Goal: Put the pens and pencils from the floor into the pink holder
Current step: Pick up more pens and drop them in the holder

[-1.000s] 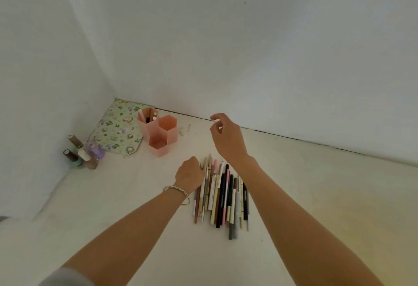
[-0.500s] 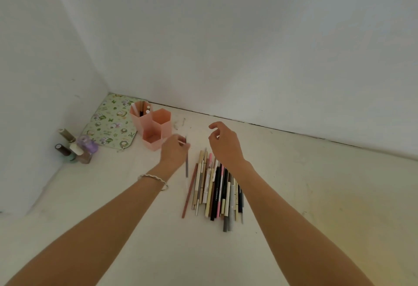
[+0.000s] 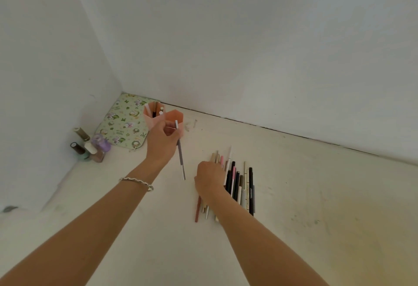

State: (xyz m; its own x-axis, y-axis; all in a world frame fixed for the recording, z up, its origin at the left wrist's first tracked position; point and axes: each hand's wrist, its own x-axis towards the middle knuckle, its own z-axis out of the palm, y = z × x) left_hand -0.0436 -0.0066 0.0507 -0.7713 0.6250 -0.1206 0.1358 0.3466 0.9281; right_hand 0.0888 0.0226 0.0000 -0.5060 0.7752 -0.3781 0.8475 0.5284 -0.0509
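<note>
A pink holder [image 3: 175, 117] of hexagonal cups stands on the floor near the room corner, with a few pens upright in its back cup. My left hand [image 3: 161, 144] is raised just in front of it, shut on a thin grey pen [image 3: 181, 160] that hangs tip down. A row of pens and pencils [image 3: 237, 184] lies side by side on the floor to the right. My right hand [image 3: 209, 178] rests on the left end of that row, fingers curled down over the pens; whether it grips one is hidden.
A green patterned pouch [image 3: 122, 125] lies flat in the corner behind the holder. Several small nail polish bottles [image 3: 90, 147] stand against the left wall. White walls close the left and far sides; bare floor stretches right and towards me.
My left hand lifted a grey pen from the row and carried it up to the holder. My right hand came down from the air onto the left end of the row.
</note>
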